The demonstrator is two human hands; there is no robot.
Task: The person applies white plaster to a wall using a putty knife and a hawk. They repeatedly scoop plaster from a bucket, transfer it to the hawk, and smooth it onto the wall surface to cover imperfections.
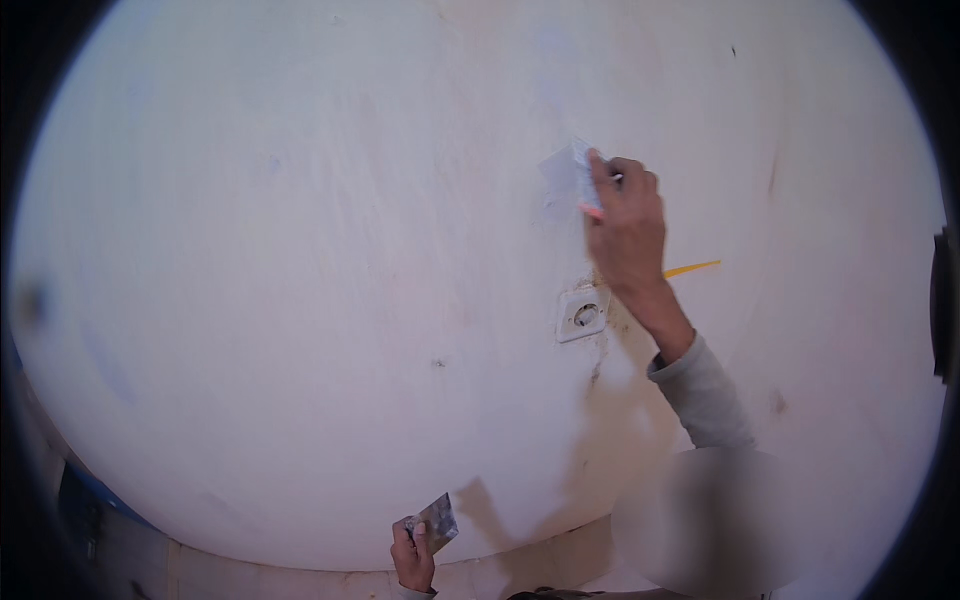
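My right hand [630, 215] is raised to the pale wall [350, 250], fingers closed round a putty knife [583, 175]. Its wide blade lies against or very near the surface, beside a small greyish patch [558, 180]. Low down, my left hand [413, 560] grips a second putty knife [438, 522], its metal blade pointing up and smeared with something greyish. That blade looks held apart from the wall. The fingers partly hide both handles.
A white wall socket [583, 315] sits below my right hand, with chipped, stained plaster around it. A thin yellow strip [695, 268] shows beside my right wrist. Small dark marks dot the wall. Along the bottom runs a beige tiled edge [230, 570], with a blue object [105, 492] at the lower left.
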